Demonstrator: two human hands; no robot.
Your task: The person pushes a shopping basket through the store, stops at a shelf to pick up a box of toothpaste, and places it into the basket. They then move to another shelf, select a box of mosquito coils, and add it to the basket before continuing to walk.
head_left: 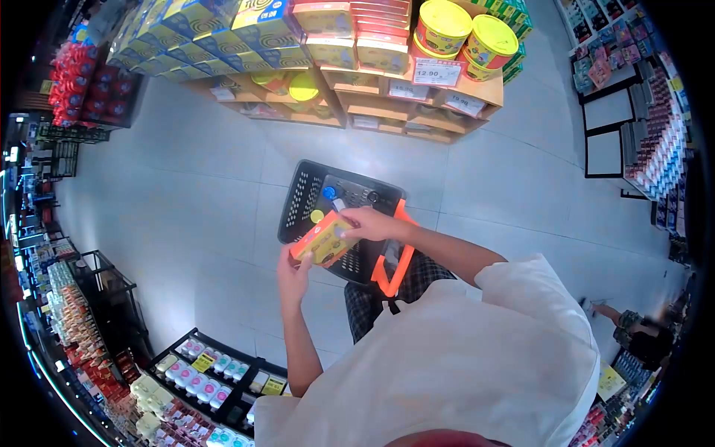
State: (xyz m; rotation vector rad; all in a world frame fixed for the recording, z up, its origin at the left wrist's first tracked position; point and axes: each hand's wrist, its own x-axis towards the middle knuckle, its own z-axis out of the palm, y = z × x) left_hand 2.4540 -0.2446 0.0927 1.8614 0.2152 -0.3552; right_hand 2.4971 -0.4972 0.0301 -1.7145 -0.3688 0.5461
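Observation:
A yellow and orange box (325, 240) is held tilted between my two hands, above a dark grey shopping basket (298, 179) with an orange handle (402, 261). My left hand (295, 270) grips the box's near left end. At the other end, my right hand (365, 223) has its fingers closed on the upper right corner. Inside the basket I see a blue-capped item (330, 193), a round yellow lid (317, 216) and a dark round cap (374, 197). The box and my hands hide part of the basket's inside.
Ahead stands a wooden shelf (417, 112) with yellow tubs (444, 28), similar boxes (324, 52) and price tags. Blue and yellow cartons (201, 37) are stacked left of it. A low black display rack (253, 365) is at the near left. Another person (646, 339) is at the right.

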